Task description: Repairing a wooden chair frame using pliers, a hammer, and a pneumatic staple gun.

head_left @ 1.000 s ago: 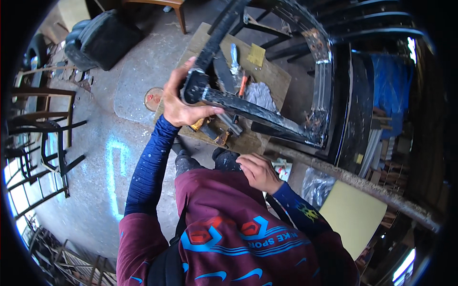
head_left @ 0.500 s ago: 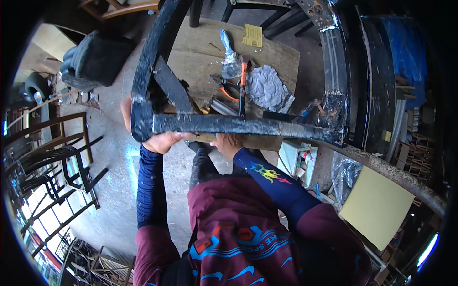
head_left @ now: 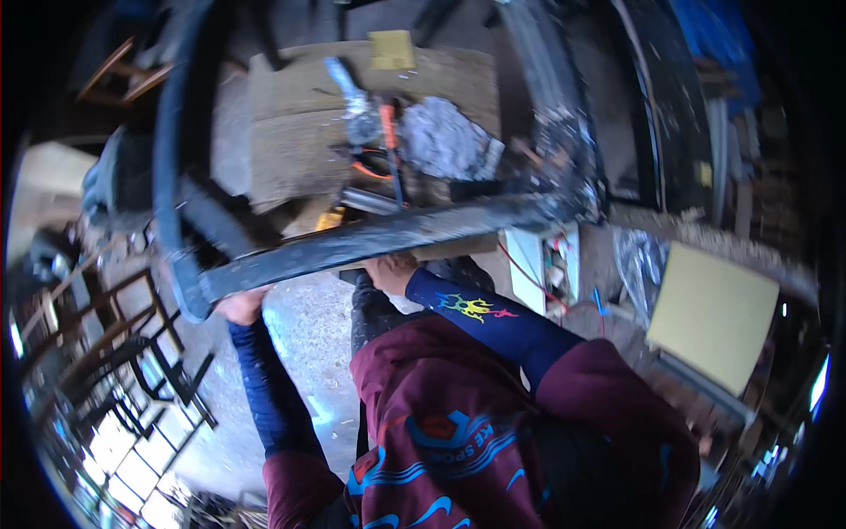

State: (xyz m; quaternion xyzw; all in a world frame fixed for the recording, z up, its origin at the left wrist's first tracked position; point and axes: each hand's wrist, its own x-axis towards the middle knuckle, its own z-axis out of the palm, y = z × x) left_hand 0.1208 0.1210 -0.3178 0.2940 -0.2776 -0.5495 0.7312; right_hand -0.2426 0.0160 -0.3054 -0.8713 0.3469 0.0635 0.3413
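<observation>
A worn black chair frame (head_left: 379,236) with scuffed paint spans the view above a wooden board. My left hand (head_left: 242,306) grips its near left corner from below, fingers mostly hidden behind the rail. Under the middle of the near rail is my right hand (head_left: 389,271), its fingers curled; whatever they hold is hidden. Through the frame's opening I see a putty knife (head_left: 354,101) with a blue-white handle, orange-and-black pliers (head_left: 374,165), an orange-handled tool (head_left: 389,132) and a crumpled grey cloth (head_left: 447,139). Motion blurs the frame.
The wooden board (head_left: 291,132) carries the tools and a yellow sandpaper sheet (head_left: 392,50). At right are a white open container (head_left: 529,269), a clear plastic bag (head_left: 641,263) and a pale yellow panel (head_left: 714,317). Stacked chair frames (head_left: 132,353) stand at left.
The chair frame has swung left and its near left corner has come closer to me, tilting the near rail. My left hand moved with it. My right hand shifted slightly left in view.
</observation>
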